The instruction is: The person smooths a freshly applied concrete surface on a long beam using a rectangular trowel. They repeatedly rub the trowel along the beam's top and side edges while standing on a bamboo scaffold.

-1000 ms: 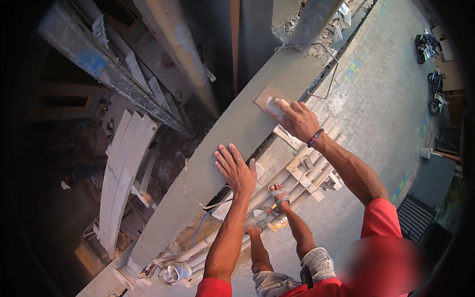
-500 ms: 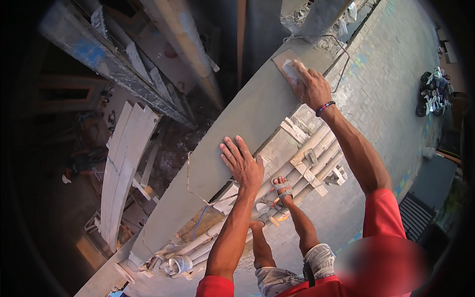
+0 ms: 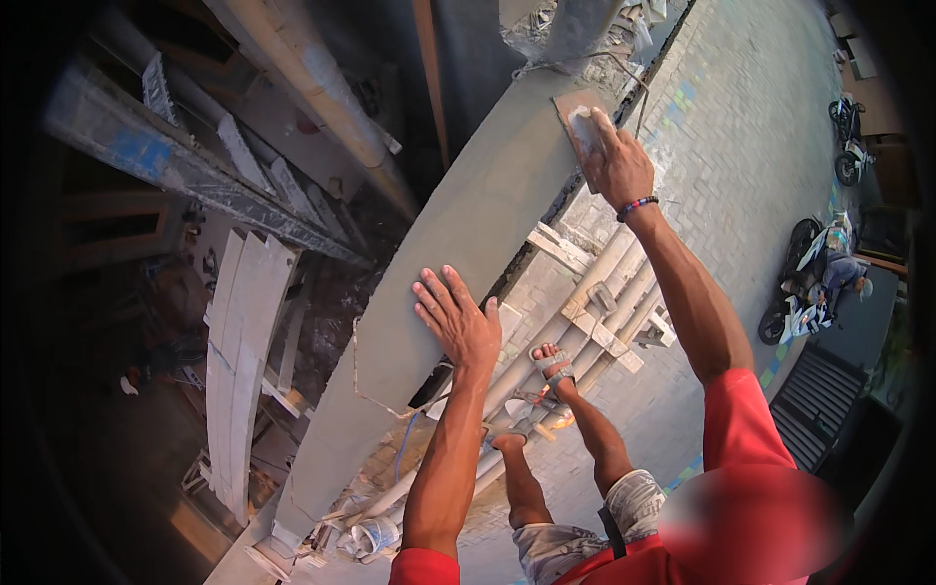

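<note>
A long grey plastered concrete beam [image 3: 478,195] runs diagonally from lower left to upper middle. My left hand [image 3: 458,322] lies flat on it, fingers apart, near a bent wire [image 3: 355,361] along the beam's side. My right hand [image 3: 620,166] grips a flat rectangular float [image 3: 568,122] against the beam's upper stretch, just below rough broken concrete [image 3: 531,44] at a column, where another wire loops over the edge. The float's handle is mostly hidden by my fingers. My sandalled foot [image 3: 554,366] is over a bundle of pale poles [image 3: 614,283] and wooden battens beneath the beam.
At left, a dark drop holds leaning pale boards [image 3: 234,361], concrete members and a round pole [image 3: 331,107]. A paved lane [image 3: 741,146] runs along the right, with a parked motorbike [image 3: 846,136] and a person on another [image 3: 838,278]. A bucket [image 3: 375,534] sits at lower left.
My right hand and the float have moved up along the beam toward the column. My left hand has shifted slightly upward. A person on a motorbike has moved down the lane at right.
</note>
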`<state>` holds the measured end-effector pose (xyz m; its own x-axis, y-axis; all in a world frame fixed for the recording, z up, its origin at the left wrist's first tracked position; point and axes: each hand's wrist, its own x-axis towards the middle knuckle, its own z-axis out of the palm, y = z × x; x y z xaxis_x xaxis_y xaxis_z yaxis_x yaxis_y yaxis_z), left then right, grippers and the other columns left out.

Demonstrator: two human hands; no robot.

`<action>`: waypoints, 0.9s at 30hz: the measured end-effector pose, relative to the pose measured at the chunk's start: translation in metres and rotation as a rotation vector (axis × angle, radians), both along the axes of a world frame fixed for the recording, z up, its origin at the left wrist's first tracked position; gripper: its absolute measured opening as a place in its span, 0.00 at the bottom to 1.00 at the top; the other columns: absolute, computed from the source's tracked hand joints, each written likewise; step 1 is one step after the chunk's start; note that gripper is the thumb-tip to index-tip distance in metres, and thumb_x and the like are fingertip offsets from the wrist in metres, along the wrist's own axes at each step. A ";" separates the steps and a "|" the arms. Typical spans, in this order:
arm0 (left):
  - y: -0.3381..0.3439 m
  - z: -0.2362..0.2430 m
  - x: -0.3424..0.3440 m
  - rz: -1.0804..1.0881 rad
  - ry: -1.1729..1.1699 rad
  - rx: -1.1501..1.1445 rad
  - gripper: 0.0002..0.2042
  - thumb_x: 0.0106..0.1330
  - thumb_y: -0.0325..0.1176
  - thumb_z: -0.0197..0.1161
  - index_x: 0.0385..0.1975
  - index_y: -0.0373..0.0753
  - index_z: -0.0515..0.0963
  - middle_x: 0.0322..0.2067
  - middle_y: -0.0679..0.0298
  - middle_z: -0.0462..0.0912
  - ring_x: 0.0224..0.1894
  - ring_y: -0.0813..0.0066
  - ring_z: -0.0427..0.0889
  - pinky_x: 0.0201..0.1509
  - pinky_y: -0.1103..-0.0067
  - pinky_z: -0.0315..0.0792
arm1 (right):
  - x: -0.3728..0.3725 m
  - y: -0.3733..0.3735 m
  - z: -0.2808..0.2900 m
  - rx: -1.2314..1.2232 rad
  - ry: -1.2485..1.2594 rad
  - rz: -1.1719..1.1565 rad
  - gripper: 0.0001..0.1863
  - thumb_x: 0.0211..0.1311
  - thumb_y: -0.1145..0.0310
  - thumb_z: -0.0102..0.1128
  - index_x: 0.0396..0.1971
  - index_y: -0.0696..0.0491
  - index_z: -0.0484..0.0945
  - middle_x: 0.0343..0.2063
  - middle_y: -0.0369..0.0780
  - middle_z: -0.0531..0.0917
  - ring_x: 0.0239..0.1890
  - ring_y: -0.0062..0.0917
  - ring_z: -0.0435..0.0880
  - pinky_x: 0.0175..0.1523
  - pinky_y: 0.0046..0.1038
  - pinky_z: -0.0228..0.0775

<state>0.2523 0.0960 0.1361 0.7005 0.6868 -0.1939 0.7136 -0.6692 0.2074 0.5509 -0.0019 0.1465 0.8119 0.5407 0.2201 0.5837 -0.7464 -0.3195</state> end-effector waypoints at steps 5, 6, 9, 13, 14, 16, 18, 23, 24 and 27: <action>-0.001 -0.003 0.003 0.002 0.032 -0.005 0.48 0.58 0.42 0.68 0.71 0.33 0.41 0.71 0.41 0.34 0.73 0.40 0.32 0.74 0.52 0.34 | -0.035 0.027 -0.007 0.066 0.079 0.093 0.31 0.56 0.65 0.60 0.63 0.42 0.67 0.34 0.46 0.78 0.36 0.42 0.80 0.42 0.39 0.74; 0.001 -0.002 0.001 -0.002 0.037 -0.002 0.49 0.58 0.42 0.68 0.71 0.33 0.41 0.71 0.40 0.33 0.73 0.39 0.32 0.74 0.52 0.34 | -0.052 0.023 -0.009 0.038 0.126 0.215 0.31 0.57 0.64 0.61 0.63 0.41 0.67 0.34 0.45 0.78 0.36 0.41 0.80 0.41 0.38 0.75; 0.006 -0.001 -0.008 -0.005 0.048 -0.003 0.49 0.58 0.42 0.68 0.71 0.33 0.41 0.71 0.40 0.33 0.73 0.39 0.32 0.74 0.52 0.34 | -0.054 -0.001 -0.002 -0.013 0.110 0.258 0.31 0.57 0.63 0.62 0.62 0.42 0.67 0.33 0.44 0.78 0.35 0.40 0.80 0.37 0.37 0.75; -0.001 -0.002 0.002 -0.024 0.028 -0.005 0.49 0.58 0.41 0.68 0.71 0.33 0.41 0.71 0.39 0.33 0.73 0.38 0.32 0.74 0.52 0.34 | 0.015 -0.001 -0.004 0.016 0.018 0.005 0.30 0.57 0.63 0.59 0.62 0.46 0.67 0.31 0.48 0.78 0.33 0.43 0.80 0.38 0.40 0.74; -0.003 -0.003 0.005 -0.030 0.020 0.002 0.49 0.58 0.41 0.68 0.71 0.33 0.41 0.71 0.39 0.33 0.73 0.37 0.32 0.73 0.51 0.35 | 0.020 0.007 -0.005 0.029 0.002 -0.009 0.30 0.57 0.64 0.58 0.63 0.46 0.66 0.31 0.48 0.78 0.34 0.44 0.81 0.39 0.41 0.74; -0.001 -0.006 0.002 -0.020 0.040 0.014 0.49 0.58 0.41 0.68 0.71 0.32 0.41 0.71 0.38 0.33 0.73 0.37 0.32 0.73 0.51 0.35 | 0.007 0.023 0.002 -0.008 0.117 -0.016 0.31 0.57 0.64 0.58 0.63 0.45 0.65 0.33 0.49 0.78 0.37 0.44 0.81 0.41 0.41 0.74; 0.002 -0.004 0.001 -0.012 0.054 0.019 0.49 0.57 0.41 0.68 0.71 0.32 0.41 0.71 0.38 0.34 0.73 0.37 0.33 0.73 0.51 0.35 | -0.025 0.010 -0.006 -0.029 0.163 0.159 0.32 0.57 0.62 0.60 0.64 0.44 0.65 0.34 0.48 0.78 0.38 0.44 0.81 0.41 0.40 0.75; 0.003 -0.001 -0.001 -0.018 0.056 0.010 0.49 0.57 0.41 0.68 0.71 0.31 0.41 0.71 0.37 0.34 0.73 0.37 0.33 0.73 0.51 0.36 | -0.002 -0.021 -0.001 -0.013 0.041 0.109 0.29 0.59 0.61 0.60 0.62 0.44 0.67 0.31 0.46 0.77 0.32 0.40 0.79 0.37 0.40 0.74; 0.002 -0.001 0.000 -0.028 0.052 0.015 0.49 0.56 0.41 0.69 0.71 0.31 0.41 0.71 0.37 0.34 0.73 0.37 0.33 0.73 0.50 0.36 | 0.012 -0.016 -0.003 0.008 0.030 0.014 0.29 0.58 0.64 0.59 0.62 0.45 0.67 0.32 0.46 0.78 0.32 0.42 0.79 0.38 0.40 0.74; -0.003 -0.002 0.004 -0.045 0.041 0.017 0.49 0.56 0.41 0.69 0.71 0.31 0.41 0.71 0.37 0.34 0.73 0.36 0.33 0.73 0.50 0.36 | 0.007 0.017 -0.001 0.050 0.051 -0.010 0.30 0.56 0.67 0.59 0.62 0.46 0.67 0.33 0.46 0.78 0.35 0.43 0.80 0.40 0.40 0.75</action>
<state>0.2566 0.0930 0.1344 0.7227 0.6579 -0.2120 0.6901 -0.7042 0.1670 0.5583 0.0149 0.1454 0.8282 0.5216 0.2049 0.5582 -0.7347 -0.3856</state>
